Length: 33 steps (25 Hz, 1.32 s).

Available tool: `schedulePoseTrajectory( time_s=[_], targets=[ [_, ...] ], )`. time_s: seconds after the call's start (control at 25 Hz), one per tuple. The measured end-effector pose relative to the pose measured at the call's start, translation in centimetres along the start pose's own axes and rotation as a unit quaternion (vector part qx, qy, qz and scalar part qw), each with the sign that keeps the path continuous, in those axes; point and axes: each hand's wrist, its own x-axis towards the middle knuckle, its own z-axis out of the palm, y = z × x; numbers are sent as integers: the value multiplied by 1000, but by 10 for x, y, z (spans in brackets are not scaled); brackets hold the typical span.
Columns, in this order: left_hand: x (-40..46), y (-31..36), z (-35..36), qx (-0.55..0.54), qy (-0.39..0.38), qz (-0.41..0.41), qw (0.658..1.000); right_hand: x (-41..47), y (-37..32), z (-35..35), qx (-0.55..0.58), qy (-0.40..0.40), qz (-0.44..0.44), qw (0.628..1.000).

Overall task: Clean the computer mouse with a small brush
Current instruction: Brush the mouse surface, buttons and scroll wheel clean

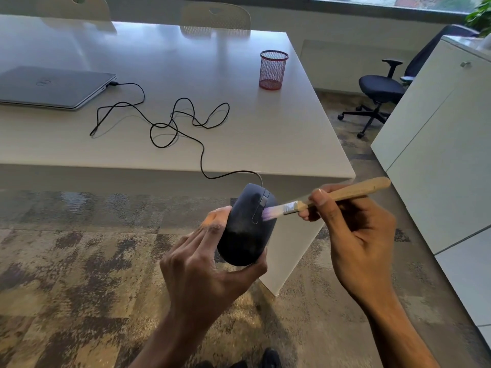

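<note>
Left hand (204, 264) grips the mouse (245, 227) in the air just off the desk (265, 134) edge, nose pointing away, while right-hand fingers (318, 199) pinch the brush (329, 199), bristles touching its right side beside the wheel.

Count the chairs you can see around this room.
3. Two pale chairs stand behind the table's far edge; one black office chair stands right of it. Others may be hidden.
</note>
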Motion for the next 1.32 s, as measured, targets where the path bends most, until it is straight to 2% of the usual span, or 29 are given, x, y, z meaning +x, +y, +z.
schedulePoseTrajectory(
  time_s=[0.32,0.44,0.72,1.16,1.32],
  targets=[
    [-4,1,-2,-1,-6,-6,1000,21,10,4,-117,32,-25,992],
    [-4,0,-3,3,-5,-10,1000,17,8,5,-103,30,-35,994],
    [-3,-1,-2,4,-4,-7,1000,2,-8,3,-4,-42,-53,998],
    [-6,2,-4,8,1,9,1000,25,7,1,-141,13,-71,987],
    [-5,2,-4,11,4,5,1000,22,1,1,-110,-10,-77,991]
  ],
)
